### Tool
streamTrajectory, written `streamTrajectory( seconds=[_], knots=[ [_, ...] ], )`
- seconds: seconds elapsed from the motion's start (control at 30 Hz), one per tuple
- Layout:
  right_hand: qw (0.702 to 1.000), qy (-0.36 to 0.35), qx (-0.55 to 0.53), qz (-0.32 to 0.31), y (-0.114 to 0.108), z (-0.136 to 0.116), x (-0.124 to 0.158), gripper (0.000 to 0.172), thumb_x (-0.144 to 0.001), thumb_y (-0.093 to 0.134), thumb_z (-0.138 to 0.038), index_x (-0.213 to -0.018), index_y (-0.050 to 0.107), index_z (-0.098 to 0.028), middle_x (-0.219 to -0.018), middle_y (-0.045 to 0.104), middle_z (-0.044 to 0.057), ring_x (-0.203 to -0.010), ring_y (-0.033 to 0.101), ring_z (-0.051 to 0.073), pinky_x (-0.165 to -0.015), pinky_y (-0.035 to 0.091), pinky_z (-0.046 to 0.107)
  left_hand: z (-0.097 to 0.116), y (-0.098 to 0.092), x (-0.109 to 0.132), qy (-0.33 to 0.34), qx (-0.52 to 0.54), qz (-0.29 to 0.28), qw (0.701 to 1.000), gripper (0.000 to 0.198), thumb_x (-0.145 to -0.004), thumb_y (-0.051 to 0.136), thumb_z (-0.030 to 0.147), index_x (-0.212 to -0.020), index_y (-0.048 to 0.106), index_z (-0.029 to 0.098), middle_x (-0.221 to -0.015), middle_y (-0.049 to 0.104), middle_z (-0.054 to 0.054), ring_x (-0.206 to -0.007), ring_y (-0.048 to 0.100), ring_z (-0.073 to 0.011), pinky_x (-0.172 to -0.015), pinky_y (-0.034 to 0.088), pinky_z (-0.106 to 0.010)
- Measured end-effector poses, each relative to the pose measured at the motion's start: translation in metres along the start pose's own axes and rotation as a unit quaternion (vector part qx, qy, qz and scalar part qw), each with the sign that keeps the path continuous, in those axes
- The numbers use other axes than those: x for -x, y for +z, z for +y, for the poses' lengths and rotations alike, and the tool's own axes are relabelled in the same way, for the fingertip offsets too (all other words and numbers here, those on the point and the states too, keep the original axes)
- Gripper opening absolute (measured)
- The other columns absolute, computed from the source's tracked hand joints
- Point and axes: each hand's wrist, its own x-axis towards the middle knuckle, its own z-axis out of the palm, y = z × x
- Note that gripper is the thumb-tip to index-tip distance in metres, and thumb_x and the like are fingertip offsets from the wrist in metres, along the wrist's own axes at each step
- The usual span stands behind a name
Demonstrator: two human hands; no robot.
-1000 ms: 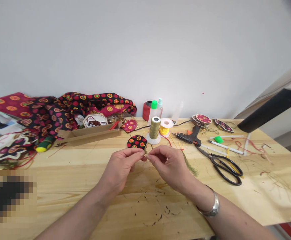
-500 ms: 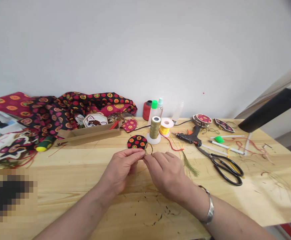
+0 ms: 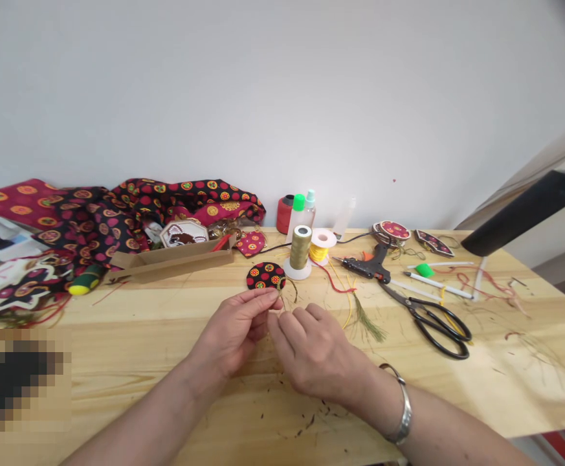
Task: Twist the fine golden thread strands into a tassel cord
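Note:
Over the middle of the wooden table, my left hand (image 3: 236, 327) pinches a thin olive cord (image 3: 289, 285) between thumb and index finger. The cord curls up and to the right above the fingertips. My right hand (image 3: 311, 346) is closed just beside and below it, fingers curled; what it grips is hidden behind the knuckles. Right behind the fingertips lies a round patterned black fabric disc (image 3: 264, 275). A spool of olive thread (image 3: 302, 249) stands upright beyond the hands. A green tassel (image 3: 367, 317) rests to the right of my right hand.
Black-handled scissors (image 3: 440, 327) and a glue gun (image 3: 369, 265) lie to the right. A yellow cord spool (image 3: 321, 246) and bottles (image 3: 298, 217) stand at the back. On the left are a long cardboard box (image 3: 175, 260) and heaped patterned fabric (image 3: 102, 217).
My right hand has moved down and slightly left, apart from the cord's loop. The loop has opened into a loose curl, while my left hand keeps its pinch.

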Motion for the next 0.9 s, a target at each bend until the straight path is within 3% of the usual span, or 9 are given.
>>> streamTrajectory(
  seconds=[0.07,0.17,0.23,0.3,0.4,0.5,0.57,0.67,0.9],
  knots=[
    [0.996,0.019,-0.085,0.022,0.0,0.004,0.0,0.016,-0.083,0.042,-0.013,-0.08,0.058,-0.013,-0.069,0.054,0.005,-0.059,0.047,0.015,-0.05,0.035,0.031,0.0,-0.001,0.0,0.003,0.007,-0.011,1.0,0.015,-0.063,0.069,0.024,-0.062,0.062,0.011,-0.047,0.048,0.005,-0.037,0.029,-0.0005,-0.036,0.021,-0.015],
    [0.949,0.171,-0.249,0.094,0.003,0.012,-0.002,0.014,-0.084,0.045,-0.018,-0.081,0.058,-0.015,-0.083,0.058,0.007,-0.075,0.052,0.016,-0.066,0.042,0.032,0.0,-0.001,-0.001,0.018,0.022,-0.016,0.999,0.013,-0.062,0.071,0.022,-0.066,0.063,0.012,-0.054,0.054,0.003,-0.038,0.026,0.0001,-0.036,0.019,-0.015],
    [0.879,0.291,-0.358,0.119,0.008,0.017,-0.004,0.014,-0.084,0.045,-0.02,-0.084,0.058,-0.015,-0.088,0.058,0.008,-0.082,0.053,0.016,-0.072,0.044,0.032,0.001,-0.001,-0.002,0.025,0.015,-0.011,1.0,0.014,-0.062,0.071,0.022,-0.069,0.064,0.012,-0.057,0.057,0.002,-0.039,0.025,0.0002,-0.036,0.017,-0.014],
    [0.791,0.371,-0.482,0.066,0.014,0.02,-0.005,0.013,-0.082,0.049,-0.025,-0.084,0.058,-0.016,-0.083,0.061,0.006,-0.078,0.056,0.015,-0.071,0.046,0.031,0.002,0.0,-0.002,0.025,0.003,-0.008,1.0,0.014,-0.062,0.07,0.022,-0.07,0.065,0.011,-0.057,0.057,0.001,-0.039,0.025,0.0002,-0.036,0.017,-0.014],
    [0.651,0.403,-0.643,0.018,0.021,0.021,-0.008,0.018,-0.079,0.053,-0.028,-0.091,0.057,-0.016,-0.085,0.064,0.006,-0.079,0.059,0.014,-0.074,0.047,0.03,0.002,0.001,0.0,0.023,-0.004,-0.007,1.0,0.014,-0.061,0.071,0.022,-0.068,0.065,0.011,-0.055,0.055,0.002,-0.039,0.025,0.0,-0.036,0.018,-0.014],
    [0.584,0.399,-0.707,0.021,0.024,0.021,-0.009,0.021,-0.076,0.057,-0.026,-0.094,0.055,-0.015,-0.083,0.063,0.004,-0.078,0.059,0.013,-0.074,0.046,0.028,0.002,0.001,0.003,0.022,-0.009,-0.003,1.0,0.014,-0.06,0.072,0.022,-0.069,0.066,0.012,-0.051,0.052,0.004,-0.039,0.026,-0.0003,-0.037,0.019,-0.014],
    [0.578,0.395,-0.714,0.024,0.024,0.02,-0.009,0.022,-0.074,0.059,-0.026,-0.093,0.055,-0.015,-0.077,0.062,0.003,-0.072,0.057,0.012,-0.068,0.045,0.026,0.001,0.0,0.004,0.021,-0.015,0.0,1.0,0.015,-0.06,0.072,0.022,-0.069,0.066,0.013,-0.05,0.051,0.004,-0.039,0.026,-0.0004,-0.037,0.019,-0.014],
    [0.596,0.385,-0.704,0.018,0.022,0.022,-0.008,0.019,-0.074,0.058,-0.026,-0.09,0.057,-0.015,-0.073,0.059,0.001,-0.065,0.054,0.01,-0.06,0.043,0.024,0.0,0.0,0.003,0.022,-0.027,0.003,0.999,0.016,-0.059,0.072,0.023,-0.07,0.067,0.013,-0.051,0.052,0.004,-0.04,0.027,-0.0002,-0.038,0.019,-0.014],
    [0.656,0.382,-0.651,0.002,0.018,0.028,-0.007,0.012,-0.077,0.052,-0.021,-0.085,0.06,-0.016,-0.076,0.061,0.001,-0.069,0.054,0.01,-0.069,0.044,0.026,0.001,0.001,0.002,0.029,-0.055,-0.007,0.998,0.014,-0.061,0.07,0.024,-0.069,0.067,0.013,-0.055,0.057,0.001,-0.04,0.028,-0.0004,-0.039,0.02,-0.015]
  ],
)
